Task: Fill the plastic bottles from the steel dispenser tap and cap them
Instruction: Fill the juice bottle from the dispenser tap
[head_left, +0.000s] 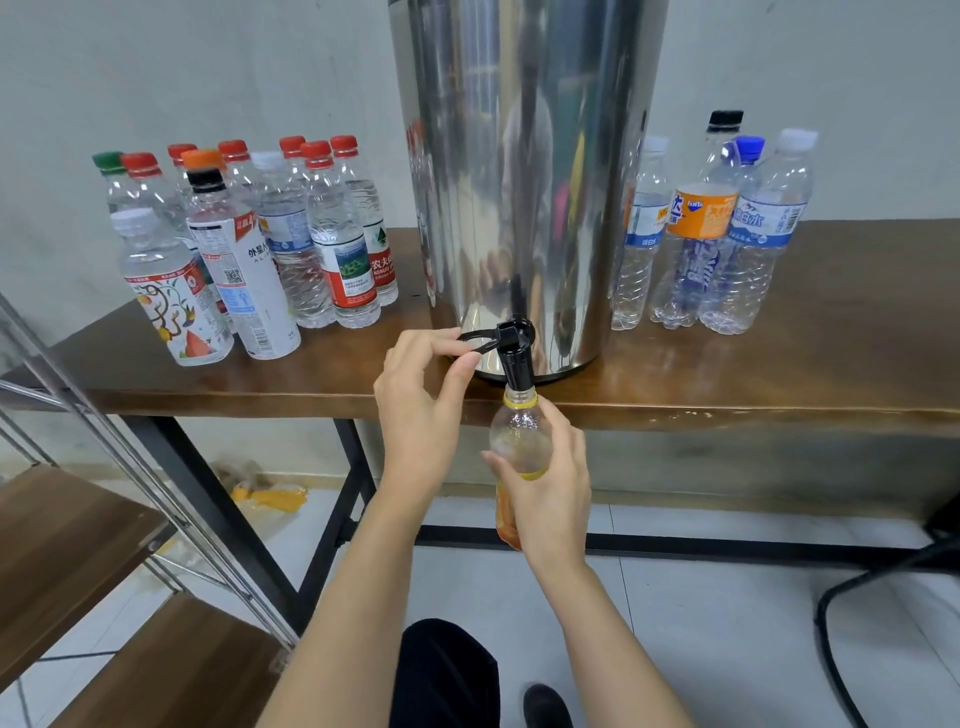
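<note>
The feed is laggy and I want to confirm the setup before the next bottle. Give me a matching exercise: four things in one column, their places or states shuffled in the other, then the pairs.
Things:
1. left hand
2. right hand
3. yellow-ringed bottle
4. Fanta-labelled bottle

Places or states:
A. stands on the table, right of the steel dispenser
B. pinches the black tap lever
C. uncapped, mouth up at the spout
D. grips a bottle's body below the table edge

Pairs: 1-B, 2-D, 3-C, 4-A.
</note>
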